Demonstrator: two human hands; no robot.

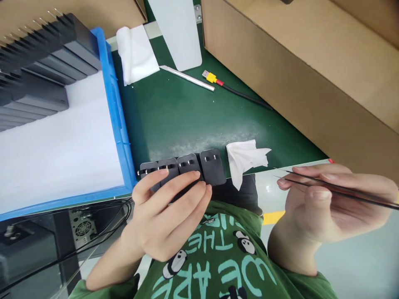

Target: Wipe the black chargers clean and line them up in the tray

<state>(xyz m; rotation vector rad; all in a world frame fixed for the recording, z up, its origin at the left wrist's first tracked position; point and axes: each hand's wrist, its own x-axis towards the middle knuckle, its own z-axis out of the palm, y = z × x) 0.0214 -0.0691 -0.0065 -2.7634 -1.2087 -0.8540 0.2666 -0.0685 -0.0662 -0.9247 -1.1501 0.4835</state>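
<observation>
Several black plug-in power adapters (212, 168) stand side by side in a row at the table's near edge, metal prongs showing on their faces. My left hand (168, 216) curves over the near side of this row, its fingertips touching the adapters; the thumb is hidden. In my right hand (330, 203), off the table's edge, thin dark tweezers (349, 192) are held between thumb and fingers. Their two tips are apart, with nothing visible between them. A crumpled white wipe (246, 157) lies just right of the adapters, partly hanging over the edge.
On the left, a blue tray (120, 137) holds rows of more black adapters. A folded white cloth (139, 54), a silver craft knife (190, 78) and a USB cable (230, 86) lie on the green table (168, 116). A large cardboard box (268, 66) stands at right.
</observation>
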